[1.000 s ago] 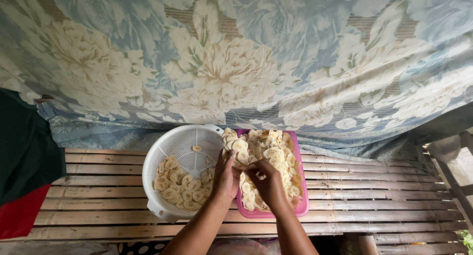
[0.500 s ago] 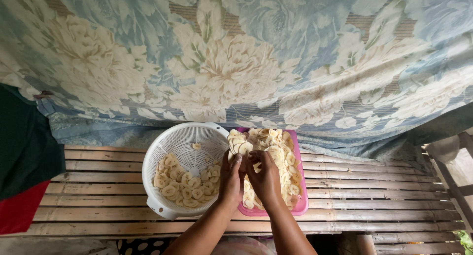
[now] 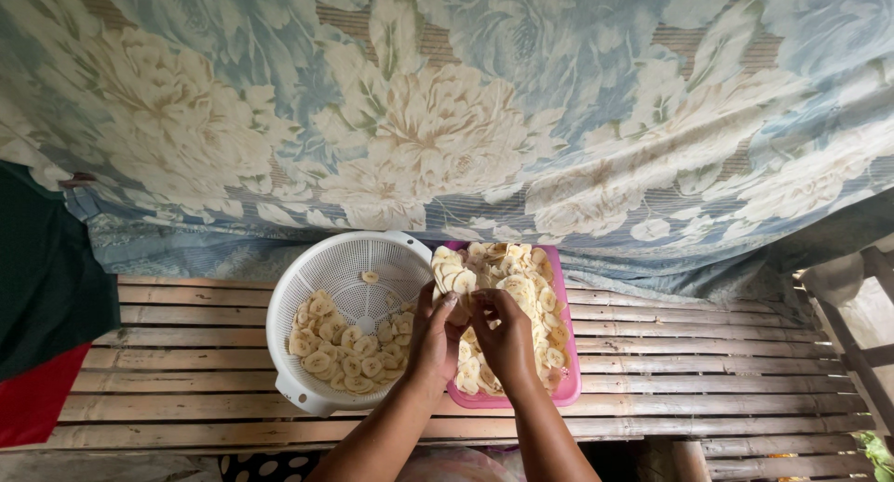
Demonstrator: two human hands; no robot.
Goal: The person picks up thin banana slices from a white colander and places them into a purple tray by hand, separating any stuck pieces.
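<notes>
Over the pink tray [image 3: 570,389] heaped with pale banana slices [image 3: 521,291], beside the white colander [image 3: 346,263], the left hand [image 3: 434,338] and right hand [image 3: 504,338] pinch together on a few thin, probably sticky, easily broken slices, best lifted by their edges.

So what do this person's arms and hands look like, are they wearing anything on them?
Both forearms are bare, with no sleeves in view. The left hand and right hand wear no gloves, and no rings, watch or bracelets show.
</notes>
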